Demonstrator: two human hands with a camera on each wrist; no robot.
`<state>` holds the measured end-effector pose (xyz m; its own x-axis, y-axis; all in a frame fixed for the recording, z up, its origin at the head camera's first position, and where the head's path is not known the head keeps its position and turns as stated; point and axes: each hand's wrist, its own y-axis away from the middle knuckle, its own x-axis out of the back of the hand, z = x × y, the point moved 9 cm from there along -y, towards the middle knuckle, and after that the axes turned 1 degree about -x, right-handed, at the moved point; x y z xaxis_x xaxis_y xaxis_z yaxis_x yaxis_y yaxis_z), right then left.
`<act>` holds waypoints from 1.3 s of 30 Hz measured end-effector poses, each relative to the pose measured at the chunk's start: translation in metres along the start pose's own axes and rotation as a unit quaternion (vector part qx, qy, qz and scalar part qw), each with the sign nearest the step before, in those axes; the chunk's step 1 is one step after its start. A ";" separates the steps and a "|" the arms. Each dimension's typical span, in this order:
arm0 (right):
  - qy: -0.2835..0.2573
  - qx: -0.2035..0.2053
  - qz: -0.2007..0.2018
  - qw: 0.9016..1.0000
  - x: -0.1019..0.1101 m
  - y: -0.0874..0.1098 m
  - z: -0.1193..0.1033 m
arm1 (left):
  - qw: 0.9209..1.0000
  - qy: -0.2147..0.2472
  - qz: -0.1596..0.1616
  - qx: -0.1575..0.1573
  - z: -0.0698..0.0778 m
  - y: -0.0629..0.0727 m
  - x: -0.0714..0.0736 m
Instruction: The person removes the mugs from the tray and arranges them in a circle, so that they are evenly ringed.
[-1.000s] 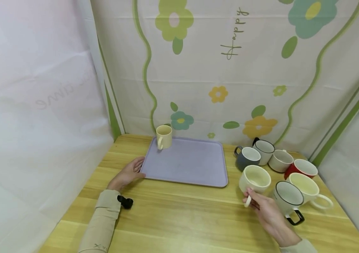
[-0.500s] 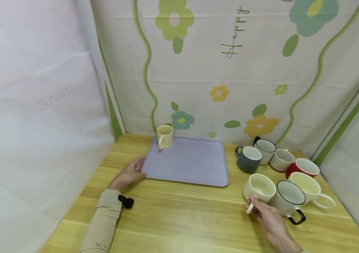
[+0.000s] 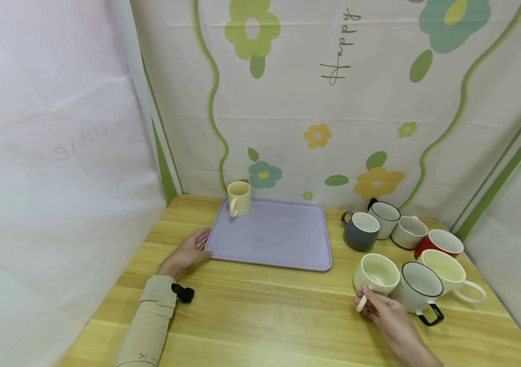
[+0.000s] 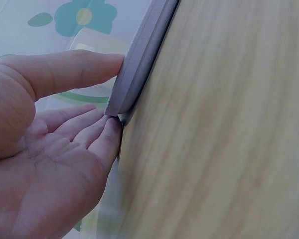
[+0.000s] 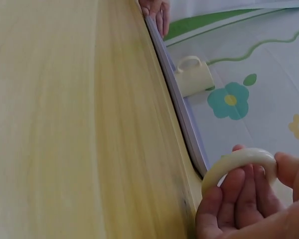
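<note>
My right hand [image 3: 391,318] pinches the handle of a cream mug [image 3: 376,270]; in the right wrist view thumb and fingertips meet on the curved handle [image 5: 241,158]. That mug stands upright, just left of a white mug with a black rim [image 3: 418,286]; whether they touch I cannot tell. At the front left corner of a lilac tray [image 3: 271,237], my left hand [image 3: 187,253] touches the rim, its thumb and fingers fairly straight in the left wrist view. A pale yellow mug [image 3: 239,199] stands upright at the tray's back left corner, its handle towards me.
On the right of the wooden table [image 3: 265,316] stand several more mugs: a dark grey one [image 3: 361,235], a white one with a black handle [image 3: 385,220], a plain whitish one [image 3: 409,233], a red one [image 3: 439,244] and a yellow one [image 3: 454,272]. A flowered cloth [image 3: 288,102] hangs behind.
My right hand has brought the cream mug right and nearer to me, beside the black-rimmed white mug. Over the last half second it hardly moves. The left hand and tray stay put.
</note>
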<state>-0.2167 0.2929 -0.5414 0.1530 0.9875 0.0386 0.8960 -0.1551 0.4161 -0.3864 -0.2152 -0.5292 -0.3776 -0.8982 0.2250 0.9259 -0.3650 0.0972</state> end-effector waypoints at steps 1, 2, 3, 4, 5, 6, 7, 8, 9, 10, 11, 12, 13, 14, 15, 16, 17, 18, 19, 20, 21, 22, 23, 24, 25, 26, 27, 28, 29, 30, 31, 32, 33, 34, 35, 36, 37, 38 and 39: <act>0.009 0.000 -0.002 1.000 0.001 0.000 -0.001 | 1.000 0.001 0.000 -0.001 0.000 0.000 0.000; 0.022 0.004 -0.006 1.000 0.002 0.000 -0.002 | 1.000 0.002 -0.001 -0.001 0.000 0.000 0.000; 0.034 0.007 -0.008 0.999 0.003 0.001 -0.004 | 1.000 0.003 -0.001 -0.001 0.000 0.000 0.001; 0.055 0.014 -0.009 0.998 0.005 0.002 -0.006 | 1.000 0.004 -0.002 -0.001 0.000 0.000 0.001; 0.083 0.021 -0.006 0.996 0.008 0.004 -0.009 | 1.000 0.004 -0.002 -0.001 0.000 0.000 0.001; 0.122 0.031 -0.005 0.992 0.011 0.006 -0.013 | 1.000 0.003 -0.001 -0.001 0.000 0.000 0.001; 0.159 0.040 0.000 0.986 0.014 0.008 -0.018 | 1.000 0.003 -0.002 0.000 0.000 0.000 0.001; 0.198 0.051 0.007 0.979 0.018 0.011 -0.023 | 1.000 0.004 -0.001 0.001 0.000 0.000 0.001; 0.237 0.064 0.013 0.969 0.021 0.015 -0.030 | 1.000 0.002 0.000 0.001 0.000 0.000 0.001; 0.277 0.081 0.019 0.957 0.023 0.018 -0.038 | 1.000 0.002 0.001 0.002 0.000 0.000 0.002; 0.311 0.093 0.026 0.945 0.024 0.022 -0.046 | 1.000 0.001 0.001 0.002 0.000 0.000 0.002; 0.340 0.107 0.029 0.934 0.024 0.026 -0.054 | 1.000 -0.001 0.001 0.002 0.000 0.000 0.002; 0.360 0.124 0.031 0.924 0.022 0.029 -0.063 | 1.000 -0.003 0.003 0.003 0.000 0.000 0.003; 0.377 0.143 0.033 0.915 0.019 0.033 -0.073 | 1.000 -0.004 0.003 0.003 0.000 0.001 0.004; 0.391 0.166 0.032 0.905 0.013 0.036 -0.082 | 1.000 -0.006 0.004 0.003 0.000 0.001 0.004; 0.396 0.186 0.027 0.899 0.007 0.039 -0.091 | 1.000 -0.006 0.004 0.003 0.000 0.000 0.005; 0.400 0.200 0.020 0.894 -0.001 0.040 -0.098 | 1.000 -0.006 0.004 0.003 0.000 0.001 0.005; 0.398 0.218 0.010 0.891 -0.010 0.041 -0.105 | 1.000 -0.006 0.005 0.004 0.000 0.000 0.005; 0.392 0.239 0.000 0.889 -0.020 0.041 -0.112 | 1.000 -0.005 0.006 0.004 -0.001 0.000 0.006; 0.383 0.255 -0.013 0.888 -0.031 0.041 -0.117 | 1.000 -0.005 0.005 0.004 0.000 0.000 0.006; 0.374 0.267 -0.028 0.888 -0.042 0.039 -0.121 | 1.000 -0.005 0.004 0.003 0.000 0.000 0.006; 0.366 0.274 -0.044 0.888 -0.053 0.036 -0.124 | 1.000 -0.005 0.004 0.002 0.000 0.000 0.006; 0.360 0.279 -0.058 0.888 -0.065 0.033 -0.126 | 1.000 -0.005 0.003 0.002 0.000 0.000 0.006; 0.352 0.286 -0.074 0.888 -0.078 0.030 -0.128 | 1.000 -0.006 0.002 0.002 0.000 0.000 0.005; 0.348 0.297 -0.090 0.885 -0.091 0.028 -0.131 | 1.000 -0.007 0.001 0.001 0.000 0.000 0.005; 0.347 0.298 -0.102 0.884 -0.104 0.024 -0.132 | 1.000 -0.007 0.001 0.000 0.000 0.000 0.005; 0.349 0.301 -0.115 0.880 -0.118 0.020 -0.134 | 1.000 -0.008 0.001 0.000 0.000 0.000 0.005; 0.349 0.304 -0.129 0.877 -0.132 0.017 -0.137 | 1.000 -0.007 0.001 0.000 0.001 0.001 0.004; 0.348 0.308 -0.142 0.874 -0.146 0.013 -0.140 | 1.000 -0.006 0.000 -0.001 0.001 0.001 0.004; 0.346 0.312 -0.156 0.871 -0.161 0.010 -0.144 | 1.000 -0.006 0.000 -0.002 0.002 0.001 0.004; 0.347 0.314 -0.164 0.869 -0.175 0.007 -0.148 | 1.000 -0.004 -0.001 -0.002 0.002 0.001 0.004; 0.345 0.312 -0.172 0.868 -0.188 0.002 -0.151 | 1.000 -0.002 -0.002 -0.002 0.002 0.001 0.003; 0.341 0.312 -0.181 0.868 -0.201 -0.002 -0.155 | 1.000 -0.001 -0.002 -0.002 0.002 0.001 0.003; 0.336 0.309 -0.188 0.870 -0.214 -0.007 -0.159 | 1.000 0.001 -0.002 -0.003 0.002 0.001 0.003; 0.332 0.312 -0.191 0.870 -0.226 -0.013 -0.163 | 1.000 0.001 -0.003 -0.002 0.001 0.000 0.002; 0.330 0.312 -0.192 0.870 -0.238 -0.020 -0.166 | 1.000 0.002 -0.002 -0.002 0.001 0.000 0.002; 0.329 0.310 -0.190 0.871 -0.248 -0.027 -0.169 | 1.000 0.002 -0.003 -0.002 0.000 0.000 0.001; 0.327 0.309 -0.190 0.873 -0.258 -0.035 -0.171 | 1.000 0.002 -0.002 -0.001 -0.001 -0.001 0.001; 0.324 0.306 -0.188 0.875 -0.267 -0.043 -0.173 | 1.000 0.003 -0.001 -0.001 -0.001 -0.001 0.001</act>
<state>-0.3679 0.0410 -0.4124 -0.2905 0.7500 0.5942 0.9182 0.3933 -0.0476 -0.3876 -0.2157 -0.5304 -0.3801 -0.8985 0.2196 0.9249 -0.3676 0.0967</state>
